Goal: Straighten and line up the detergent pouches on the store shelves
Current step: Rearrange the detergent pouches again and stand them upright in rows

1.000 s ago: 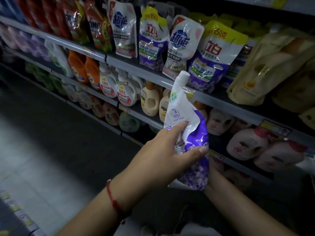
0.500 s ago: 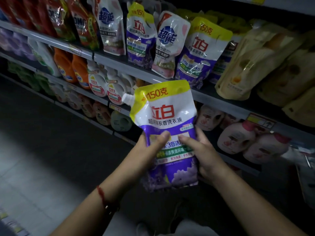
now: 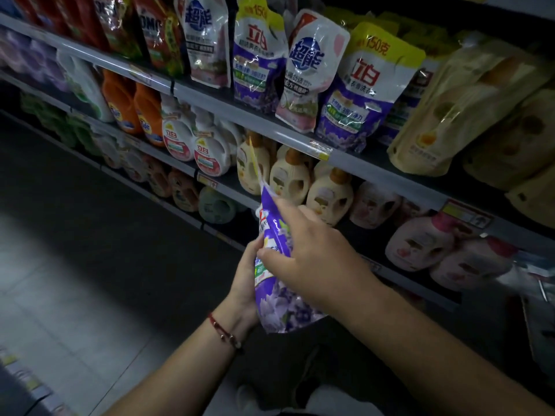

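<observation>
Two hands, left hand (image 3: 246, 283) and right hand (image 3: 315, 256), grip purple pouch (image 3: 279, 301) (edge-on)

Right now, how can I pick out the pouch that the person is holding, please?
Look below the top shelf, in front of the cream bottles. Both hands, the left hand and the right hand, grip a purple pouch. Unlike the pouches standing on the shelf, it is off the shelf and turned edge-on.

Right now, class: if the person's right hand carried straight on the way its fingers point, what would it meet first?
The right hand points up-left across the purple plastic detergent pouch it grips. Beyond that, probably the cream handled bottles on the middle shelf; depth is unclear.
</observation>
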`<control>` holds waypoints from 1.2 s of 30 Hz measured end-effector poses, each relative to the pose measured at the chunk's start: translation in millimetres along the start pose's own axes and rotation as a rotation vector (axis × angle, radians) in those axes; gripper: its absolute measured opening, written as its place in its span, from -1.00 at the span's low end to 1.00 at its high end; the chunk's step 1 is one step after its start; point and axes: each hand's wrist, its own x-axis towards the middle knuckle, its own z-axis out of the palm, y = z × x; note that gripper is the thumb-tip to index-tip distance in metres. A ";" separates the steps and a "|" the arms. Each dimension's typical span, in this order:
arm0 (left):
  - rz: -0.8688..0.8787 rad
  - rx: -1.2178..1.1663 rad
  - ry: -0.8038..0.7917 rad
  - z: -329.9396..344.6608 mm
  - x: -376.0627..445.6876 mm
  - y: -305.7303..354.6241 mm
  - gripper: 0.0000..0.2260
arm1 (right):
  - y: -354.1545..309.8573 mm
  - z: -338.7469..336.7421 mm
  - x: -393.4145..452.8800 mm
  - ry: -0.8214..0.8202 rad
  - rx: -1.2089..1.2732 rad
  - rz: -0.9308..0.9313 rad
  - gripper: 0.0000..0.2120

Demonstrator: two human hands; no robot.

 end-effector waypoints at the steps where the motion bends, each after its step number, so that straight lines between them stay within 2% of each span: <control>1: -0.018 -0.004 0.019 -4.0 -0.3 -2.0 -0.58 | -1.9 2.5 1.8 -0.014 -0.042 -0.022 -0.37; 5: -0.050 0.024 0.086 -13.8 1.9 -3.4 -0.56 | 5.1 3.7 7.2 -0.046 -0.152 -0.033 -0.38; 8: 0.036 0.028 0.073 -15.4 7.3 0.9 -0.67 | 22.3 -2.7 8.0 -0.048 -0.208 -0.020 -0.36; 12: 0.130 0.101 0.084 -8.9 14.2 7.1 -0.66 | 54.5 -8.5 10.3 -0.014 -0.253 0.022 -0.35; 17: 0.294 0.362 0.143 6.6 34.2 16.9 -0.70 | 107.4 -16.0 19.1 0.068 -0.284 0.095 -0.32; 21: 0.497 0.625 0.091 36.7 58.6 18.4 -0.74 | 152.2 -32.7 22.9 0.063 -0.488 0.238 -0.26; 24: 0.597 0.793 0.054 63.8 78.5 13.8 -0.78 | 181.6 -53.3 21.7 0.049 -0.522 0.334 -0.27; 30: 0.651 0.875 -0.014 119.9 114.5 1.9 -0.88 | 240.7 -107.9 30.5 0.166 -0.438 0.423 -0.35; 34: 0.654 0.837 0.004 144.2 135.1 -3.8 -0.91 | 283.3 -135.5 56.5 0.261 -0.192 0.454 -0.37; 36: 0.680 0.828 0.021 149.6 141.7 -8.2 -0.91 | 303.2 -140.4 73.9 0.332 0.028 0.474 -0.43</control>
